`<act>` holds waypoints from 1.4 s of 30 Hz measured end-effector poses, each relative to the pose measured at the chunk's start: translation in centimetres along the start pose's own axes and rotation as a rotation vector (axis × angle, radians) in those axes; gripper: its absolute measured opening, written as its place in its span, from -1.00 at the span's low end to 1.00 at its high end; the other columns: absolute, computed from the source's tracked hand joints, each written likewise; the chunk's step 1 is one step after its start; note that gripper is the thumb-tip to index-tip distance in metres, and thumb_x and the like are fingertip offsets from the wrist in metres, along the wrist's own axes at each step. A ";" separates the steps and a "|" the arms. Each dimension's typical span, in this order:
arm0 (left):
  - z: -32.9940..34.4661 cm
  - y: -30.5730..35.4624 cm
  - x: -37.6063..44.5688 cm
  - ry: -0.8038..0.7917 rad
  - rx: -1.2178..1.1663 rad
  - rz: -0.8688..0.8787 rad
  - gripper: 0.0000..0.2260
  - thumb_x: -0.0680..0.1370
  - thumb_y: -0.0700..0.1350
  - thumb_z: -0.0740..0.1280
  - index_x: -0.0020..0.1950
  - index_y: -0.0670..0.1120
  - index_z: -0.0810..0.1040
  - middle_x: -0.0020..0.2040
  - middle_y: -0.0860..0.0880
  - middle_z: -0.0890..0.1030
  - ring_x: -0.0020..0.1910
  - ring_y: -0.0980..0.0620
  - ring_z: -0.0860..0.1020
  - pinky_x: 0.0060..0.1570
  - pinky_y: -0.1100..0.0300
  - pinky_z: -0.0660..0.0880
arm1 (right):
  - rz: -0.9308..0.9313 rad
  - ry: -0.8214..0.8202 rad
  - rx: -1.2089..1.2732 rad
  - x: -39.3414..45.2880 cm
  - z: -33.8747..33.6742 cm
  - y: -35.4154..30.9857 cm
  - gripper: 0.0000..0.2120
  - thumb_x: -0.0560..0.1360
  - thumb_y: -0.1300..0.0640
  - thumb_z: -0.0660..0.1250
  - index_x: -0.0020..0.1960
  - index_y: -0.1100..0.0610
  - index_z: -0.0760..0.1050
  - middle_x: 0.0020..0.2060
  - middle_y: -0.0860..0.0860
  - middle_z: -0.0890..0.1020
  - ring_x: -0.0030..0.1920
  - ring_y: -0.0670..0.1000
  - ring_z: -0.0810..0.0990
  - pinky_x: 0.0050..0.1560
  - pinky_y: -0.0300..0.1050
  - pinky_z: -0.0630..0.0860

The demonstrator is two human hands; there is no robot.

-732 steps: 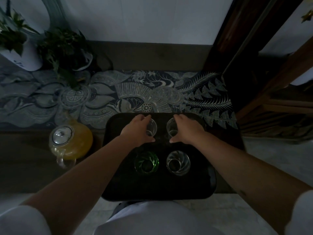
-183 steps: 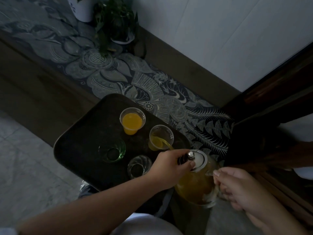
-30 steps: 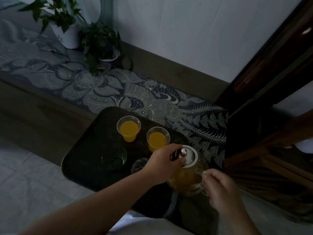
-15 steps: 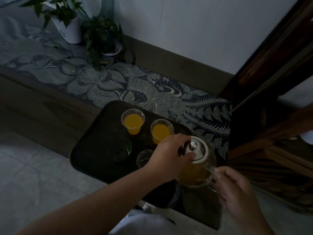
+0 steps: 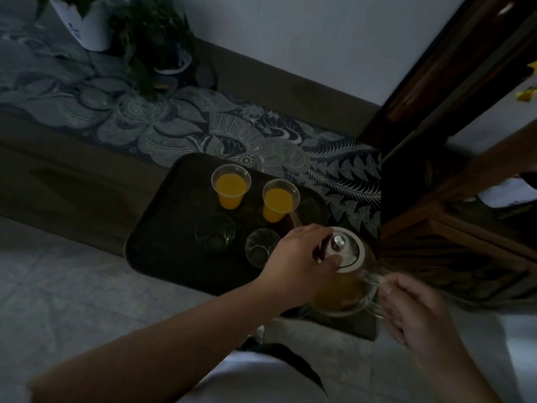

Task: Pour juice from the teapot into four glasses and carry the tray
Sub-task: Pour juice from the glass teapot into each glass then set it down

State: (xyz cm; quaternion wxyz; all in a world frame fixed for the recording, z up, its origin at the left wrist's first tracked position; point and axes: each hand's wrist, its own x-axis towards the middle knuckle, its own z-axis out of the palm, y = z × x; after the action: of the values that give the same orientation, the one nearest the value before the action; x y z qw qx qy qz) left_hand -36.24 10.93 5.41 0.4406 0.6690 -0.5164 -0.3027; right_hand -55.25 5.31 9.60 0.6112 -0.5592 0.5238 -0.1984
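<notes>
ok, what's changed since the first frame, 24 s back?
The teapot moved from left of the tray to its right; right hand grips the handle, left hand presses the lid. Both far glasses now hold juice. Green glass and clear glass stay empty.

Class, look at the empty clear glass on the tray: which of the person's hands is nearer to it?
Left. The left hand rests on the teapot lid right beside the clear glass; the right hand grips the teapot's handle, farther off beyond the pot.
</notes>
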 end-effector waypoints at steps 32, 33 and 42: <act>0.1 -5.8 -3.8 -0.139 -0.338 -0.361 -0.55 0.56 0.04 0.35 0.45 0.06 0.42 0.30 0.05 0.58 0.28 0.09 0.52 0.30 0.00 0.49 | 0.026 -0.100 -0.534 -0.8 3.9 0.1 -0.73 0.55 0.04 0.24 -0.24 0.16 0.53 -0.51 -0.02 0.43 -0.46 -0.03 0.39 -0.35 -0.05 0.28; 0.2 -6.0 -3.8 -0.141 -0.345 -0.364 -0.54 0.56 0.05 0.34 0.45 0.06 0.42 0.29 0.05 0.58 0.28 0.09 0.52 0.30 -0.01 0.49 | 0.020 -0.101 -0.548 -0.7 3.9 0.0 -0.74 0.54 0.03 0.24 -0.23 0.15 0.54 -0.50 -0.01 0.44 -0.44 -0.01 0.41 -0.34 -0.03 0.31; 0.3 -6.3 -3.6 -0.142 -0.436 -0.393 -0.52 0.52 0.09 0.34 0.44 0.06 0.44 0.26 0.05 0.59 0.27 0.07 0.54 0.29 -0.05 0.50 | 0.017 -0.107 -0.554 -0.3 4.1 -0.6 -0.76 0.55 0.04 0.25 -0.24 0.04 0.58 -0.52 -0.02 0.42 -0.45 0.01 0.38 -0.33 -0.03 0.28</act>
State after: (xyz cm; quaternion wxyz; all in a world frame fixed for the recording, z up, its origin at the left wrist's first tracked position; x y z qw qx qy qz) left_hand -34.82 14.81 -0.57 0.4695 0.6229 -0.3294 -0.5320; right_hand -51.59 7.33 9.57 0.4634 -0.7102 0.5299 -0.0125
